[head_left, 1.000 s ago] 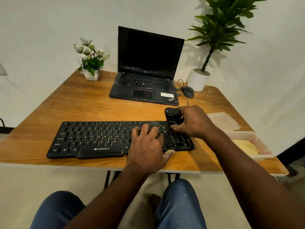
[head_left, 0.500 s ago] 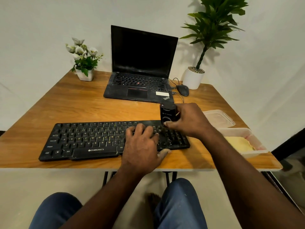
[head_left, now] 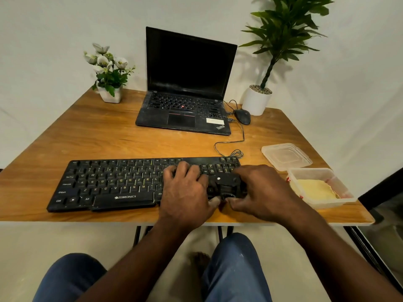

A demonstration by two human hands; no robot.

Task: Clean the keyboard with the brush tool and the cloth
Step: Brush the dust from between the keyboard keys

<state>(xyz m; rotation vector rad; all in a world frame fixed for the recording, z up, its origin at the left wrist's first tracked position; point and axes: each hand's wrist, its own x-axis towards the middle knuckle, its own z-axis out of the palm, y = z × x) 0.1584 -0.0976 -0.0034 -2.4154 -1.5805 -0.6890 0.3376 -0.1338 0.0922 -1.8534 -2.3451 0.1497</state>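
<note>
Indoors, wood table (head_left: 109, 136) (white wall (head_left: 65, 29)): left hand (head_left: 185, 190) flat, right hand (head_left: 261, 192) clamps brush tool (head_left: 226, 184).

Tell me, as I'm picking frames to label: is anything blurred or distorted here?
Head view: right hand and brush tool look slightly motion-blurred; keyboard legends read sharp; the tall plant casts soft shadows behind it; wide-angle stretch shows toward the corners.

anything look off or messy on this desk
Nothing spilled or broken. The laptop deck looks grey with dust, and the lid lies off, behind the plastic container holding the yellow cloth.
</note>
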